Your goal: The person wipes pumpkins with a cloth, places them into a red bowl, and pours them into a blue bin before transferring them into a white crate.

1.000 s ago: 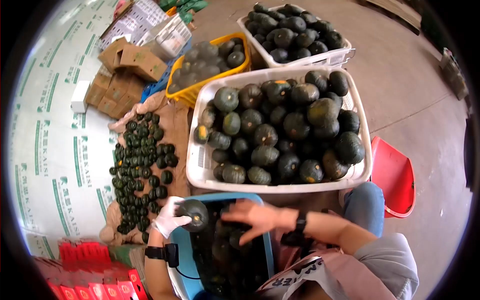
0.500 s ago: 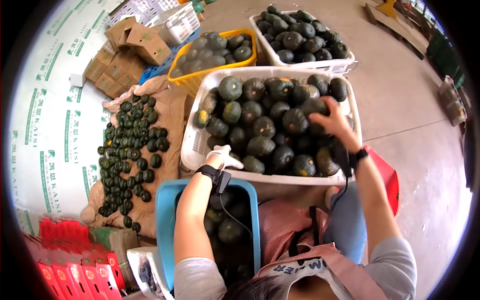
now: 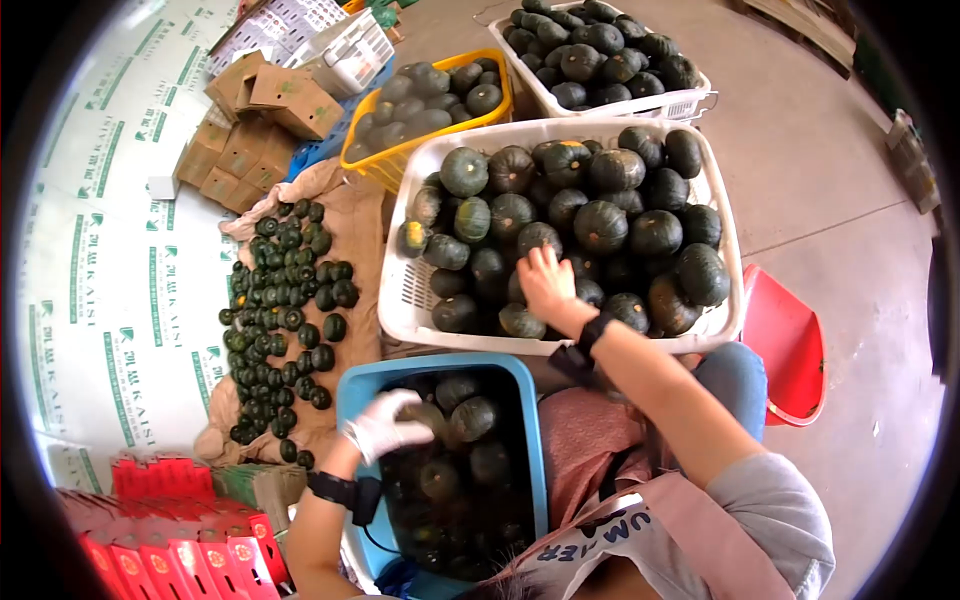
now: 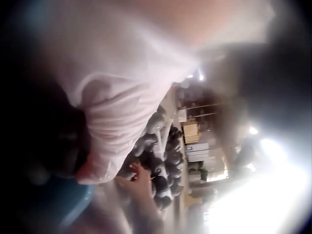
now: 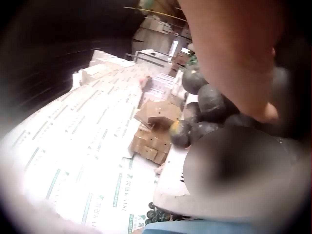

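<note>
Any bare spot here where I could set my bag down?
Yes: the grey concrete floor right of the red plastic bin, and the white printed sheeting left of the tan cloth. It's crowded in the white plastic crate heaped with dark green squashes, where the right hand reaches, and in the blue plastic tub under the gloved left hand.

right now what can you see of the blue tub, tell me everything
The blue tub is open-topped, roughly rectangular with rounded corners and a broad rim, and looks like plastic. It stands upright just on the person's side of the big white crate. Dark green squashes lie inside, and the depths are too dark to read. The gloved left hand is over its left side.
</note>
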`<action>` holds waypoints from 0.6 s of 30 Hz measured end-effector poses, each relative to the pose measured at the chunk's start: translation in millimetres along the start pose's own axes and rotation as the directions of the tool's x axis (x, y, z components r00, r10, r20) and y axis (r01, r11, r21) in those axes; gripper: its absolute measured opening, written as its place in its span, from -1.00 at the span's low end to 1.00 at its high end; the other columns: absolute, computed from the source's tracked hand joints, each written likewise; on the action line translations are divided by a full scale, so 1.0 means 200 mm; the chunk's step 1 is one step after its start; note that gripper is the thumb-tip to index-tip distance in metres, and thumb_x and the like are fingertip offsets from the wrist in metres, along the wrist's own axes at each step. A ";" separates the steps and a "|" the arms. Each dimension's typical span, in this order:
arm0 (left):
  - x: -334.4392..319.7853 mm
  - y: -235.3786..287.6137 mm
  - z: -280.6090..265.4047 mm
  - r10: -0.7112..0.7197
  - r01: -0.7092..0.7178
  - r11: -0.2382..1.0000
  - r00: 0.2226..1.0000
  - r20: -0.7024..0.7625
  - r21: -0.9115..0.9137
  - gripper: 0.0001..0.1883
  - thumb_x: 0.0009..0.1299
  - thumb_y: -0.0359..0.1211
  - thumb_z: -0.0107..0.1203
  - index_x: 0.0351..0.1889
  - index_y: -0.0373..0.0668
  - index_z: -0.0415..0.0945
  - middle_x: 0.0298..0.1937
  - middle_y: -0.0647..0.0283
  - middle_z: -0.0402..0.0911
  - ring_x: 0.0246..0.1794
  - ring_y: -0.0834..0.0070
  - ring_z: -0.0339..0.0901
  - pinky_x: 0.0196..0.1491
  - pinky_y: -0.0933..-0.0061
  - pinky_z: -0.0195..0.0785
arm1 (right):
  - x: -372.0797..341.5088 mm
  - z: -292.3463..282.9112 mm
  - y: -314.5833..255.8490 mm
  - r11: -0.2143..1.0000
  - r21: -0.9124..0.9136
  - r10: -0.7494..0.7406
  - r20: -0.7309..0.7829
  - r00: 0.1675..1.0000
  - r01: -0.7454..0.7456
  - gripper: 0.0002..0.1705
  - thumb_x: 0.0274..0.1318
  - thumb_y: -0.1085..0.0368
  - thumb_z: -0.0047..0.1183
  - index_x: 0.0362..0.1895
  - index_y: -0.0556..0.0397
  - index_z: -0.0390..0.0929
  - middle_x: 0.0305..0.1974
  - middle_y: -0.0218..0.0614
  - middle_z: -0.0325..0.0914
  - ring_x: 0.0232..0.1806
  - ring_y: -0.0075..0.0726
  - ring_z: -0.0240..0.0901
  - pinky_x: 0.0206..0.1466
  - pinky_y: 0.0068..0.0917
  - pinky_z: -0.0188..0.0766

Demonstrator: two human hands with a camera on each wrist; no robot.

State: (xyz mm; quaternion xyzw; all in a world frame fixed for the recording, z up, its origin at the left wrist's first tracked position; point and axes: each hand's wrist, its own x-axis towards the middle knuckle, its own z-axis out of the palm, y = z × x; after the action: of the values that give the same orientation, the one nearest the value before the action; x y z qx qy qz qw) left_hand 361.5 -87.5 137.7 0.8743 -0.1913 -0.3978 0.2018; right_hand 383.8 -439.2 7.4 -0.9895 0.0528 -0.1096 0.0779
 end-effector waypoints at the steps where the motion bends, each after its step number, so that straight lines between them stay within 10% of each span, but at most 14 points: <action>1: -0.06 0.00 0.05 -0.080 0.066 0.992 0.987 0.136 0.104 -0.11 0.07 0.03 0.44 0.29 -0.28 0.40 0.28 -0.08 0.47 0.30 0.16 0.43 0.34 0.26 0.27 | 0.03 0.05 0.04 1.000 0.009 0.025 0.022 0.999 -0.025 -0.56 -0.14 0.27 0.24 -0.07 -0.04 0.53 0.05 -0.25 0.37 0.17 -0.07 0.27 -0.07 -0.10 0.46; 4: -0.10 0.03 0.08 -0.111 -0.023 0.920 0.942 0.316 0.392 -0.06 0.13 0.14 0.35 0.38 -0.19 0.31 0.31 -0.11 0.44 0.34 0.01 0.37 0.37 0.19 0.21 | 0.02 0.05 0.09 0.986 0.156 0.041 0.158 0.987 -0.066 -0.30 -0.31 0.33 0.35 0.07 0.05 0.40 0.13 -0.16 0.28 0.16 0.05 0.30 -0.03 -0.03 0.51; 7: -0.03 0.11 -0.07 0.182 -0.181 0.918 0.983 0.030 0.353 -0.18 0.20 0.09 0.30 0.31 -0.19 0.35 0.24 -0.15 0.47 0.26 -0.06 0.40 0.30 0.12 0.28 | -0.06 -0.04 0.10 0.921 0.386 0.051 0.009 0.999 -0.051 -0.23 -0.35 0.26 0.40 0.07 0.08 0.38 0.07 -0.10 0.31 0.10 0.11 0.34 0.02 -0.10 0.53; 10: 0.00 0.26 -0.32 0.120 -0.056 0.890 0.986 -0.113 0.453 -0.16 0.22 0.12 0.27 0.32 -0.25 0.34 0.25 -0.18 0.47 0.26 -0.07 0.43 0.31 0.08 0.30 | -0.23 -0.24 -0.07 0.765 0.643 0.149 -0.234 0.961 0.038 -0.18 -0.28 0.13 0.42 0.12 0.10 0.35 0.02 -0.01 0.33 0.08 0.17 0.32 0.04 -0.04 0.46; 12: 0.06 0.51 -0.45 -0.025 0.090 0.821 0.992 -0.122 0.564 -0.21 0.24 0.04 0.31 0.33 -0.22 0.37 0.25 -0.09 0.51 0.27 0.05 0.45 0.32 0.19 0.32 | -0.36 -0.25 -0.21 0.589 0.799 -0.012 -0.139 0.990 0.119 -0.12 -0.29 0.01 0.46 0.12 0.12 0.35 -0.02 0.05 0.34 0.02 0.24 0.36 0.07 -0.01 0.41; 14: 0.31 0.62 -0.56 -0.072 -0.019 0.939 0.965 0.251 0.344 -0.19 0.23 0.04 0.31 0.37 -0.16 0.34 0.30 0.00 0.48 0.28 0.13 0.44 0.28 0.23 0.35 | -0.48 -0.19 -0.36 0.512 0.859 -0.234 0.128 0.964 0.010 -0.10 -0.31 -0.14 0.47 0.07 0.17 0.47 -0.03 0.14 0.45 0.05 0.26 0.41 0.14 -0.04 0.40; 16: 0.56 0.59 -0.43 -0.009 0.008 1.000 0.986 0.165 0.010 -0.19 0.24 0.04 0.30 0.39 -0.13 0.33 0.34 0.07 0.44 0.29 0.24 0.42 0.25 0.29 0.35 | -0.59 -0.11 -0.44 0.412 0.906 -0.332 0.243 0.911 -0.092 -0.11 -0.27 -0.20 0.44 0.07 0.17 0.56 -0.09 0.12 0.58 0.03 0.19 0.52 0.14 -0.13 0.45; 18: 0.70 0.79 -0.24 0.029 -0.036 0.993 0.998 0.060 0.112 -0.16 0.23 0.04 0.31 0.40 -0.17 0.31 0.36 0.04 0.41 0.30 0.26 0.41 0.27 0.34 0.31 | -0.53 -0.22 -0.33 0.453 0.861 -0.446 0.444 0.777 -0.232 -0.23 -0.18 -0.21 0.39 -0.03 0.15 0.61 -0.11 0.03 0.61 0.01 0.11 0.56 0.07 -0.16 0.51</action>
State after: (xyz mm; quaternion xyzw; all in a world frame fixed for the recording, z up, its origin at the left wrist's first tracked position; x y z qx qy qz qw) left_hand 456.3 -280.0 159.9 0.8692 -0.2336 -0.4081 0.1527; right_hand 276.8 -368.0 39.4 -0.7779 -0.1080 0.2047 0.5842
